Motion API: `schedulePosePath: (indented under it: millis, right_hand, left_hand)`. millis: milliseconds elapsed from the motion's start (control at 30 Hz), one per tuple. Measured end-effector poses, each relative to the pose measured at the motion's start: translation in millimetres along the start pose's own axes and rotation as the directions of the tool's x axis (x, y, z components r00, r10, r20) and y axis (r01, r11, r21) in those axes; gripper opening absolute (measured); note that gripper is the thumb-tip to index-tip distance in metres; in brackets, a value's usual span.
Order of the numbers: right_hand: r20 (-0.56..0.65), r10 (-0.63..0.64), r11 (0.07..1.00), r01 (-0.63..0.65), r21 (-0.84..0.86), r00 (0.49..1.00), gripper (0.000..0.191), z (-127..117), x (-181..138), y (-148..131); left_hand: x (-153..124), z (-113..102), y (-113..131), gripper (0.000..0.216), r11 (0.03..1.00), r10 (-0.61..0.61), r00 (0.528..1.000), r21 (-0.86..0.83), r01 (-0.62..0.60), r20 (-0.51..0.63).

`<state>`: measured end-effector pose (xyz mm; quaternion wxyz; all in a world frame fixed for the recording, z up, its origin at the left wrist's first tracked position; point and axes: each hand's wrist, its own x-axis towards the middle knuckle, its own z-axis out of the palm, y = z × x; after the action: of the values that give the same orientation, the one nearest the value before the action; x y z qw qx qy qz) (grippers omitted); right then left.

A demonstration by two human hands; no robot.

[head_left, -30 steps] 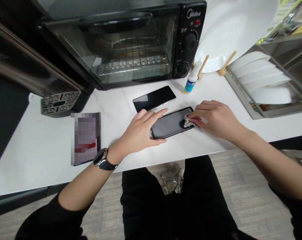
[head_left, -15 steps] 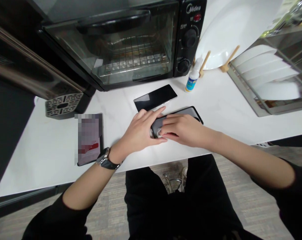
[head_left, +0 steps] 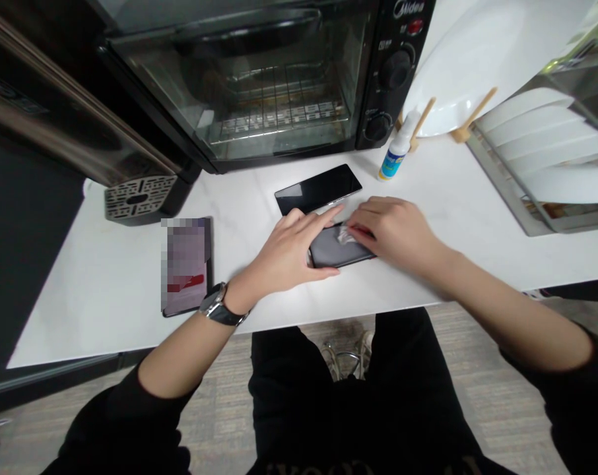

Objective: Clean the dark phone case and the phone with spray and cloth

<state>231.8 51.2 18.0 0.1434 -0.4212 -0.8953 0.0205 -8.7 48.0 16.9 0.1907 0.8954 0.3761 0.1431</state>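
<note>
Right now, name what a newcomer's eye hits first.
Probably the right hand near mid-picture, with a white tissue against what looks like a phone case, the left hand bracing its left end. Behind them looms the Midea toaster oven; a white plate stands to its right.

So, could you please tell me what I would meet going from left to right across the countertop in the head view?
Slotted drip tray, pixelated-screen device, left hand, crumpled white tissue, right hand, stacked white dishes.

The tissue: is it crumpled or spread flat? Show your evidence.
Crumpled: the white tissue shows as a small creased wad at the right grip.
</note>
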Motion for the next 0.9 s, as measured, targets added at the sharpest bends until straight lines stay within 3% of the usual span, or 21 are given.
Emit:
schedulePosePath:
  millis: [67, 167, 300, 400, 500, 667, 733, 800, 900]
  right_hand:
    - [-0.006, -0.122, 0.981, 0.122, 0.149, 0.992, 0.015, 12, 18, -20]
    - [0.031, -0.213, 0.952, 0.201, 0.229, 0.976, 0.015, 16, 26, -35]
    - [0.118, -0.208, 0.937, 0.163, 0.308, 0.971, 0.019, -6, -4, -11]
    - [0.164, -0.098, 0.981, 0.067, 0.182, 0.982, 0.016, -28, -30, 21]
    - [0.121, 0.04, 0.999, -0.039, -0.015, 0.992, 0.014, -38, -43, 41]
    - [0.04, 0.062, 0.963, -0.049, -0.266, 0.997, 0.018, -32, -31, 37]
    - [0.01, 0.069, 0.954, -0.063, -0.294, 0.998, 0.02, -23, -18, 25]
    - [0.013, 0.027, 0.982, -0.024, -0.188, 1.0, 0.018, -12, -3, 9]
    - [0.053, -0.129, 0.981, 0.12, 0.151, 0.99, 0.011, 5, 18, -19]
  left_hand:
    - [0, 1, -1, 0.109, 1.0, -0.006, 1.0, 0.01, 0.006, -0.016]
    - [-2, 1, -3, 0.106, 0.999, -0.031, 0.999, 0.033, 0.032, -0.04]
    - [-3, 2, -2, 0.108, 1.0, -0.014, 1.0, 0.001, 0.014, -0.008]
    - [-3, 2, -1, 0.107, 1.0, -0.005, 1.0, -0.022, 0.005, -0.006]
    - [-3, 2, 0, 0.106, 0.999, 0.005, 1.0, -0.037, -0.006, -0.014]
    - [-2, 2, 0, 0.105, 0.999, 0.015, 1.0, -0.049, -0.016, -0.018]
    - [-1, 2, -1, 0.106, 0.999, 0.005, 1.0, -0.047, -0.006, -0.016]
    - [0, 3, -3, 0.108, 0.999, -0.006, 1.0, -0.038, 0.005, -0.019]
    - [-1, 3, -5, 0.11, 0.999, -0.01, 1.0, -0.038, 0.009, -0.017]
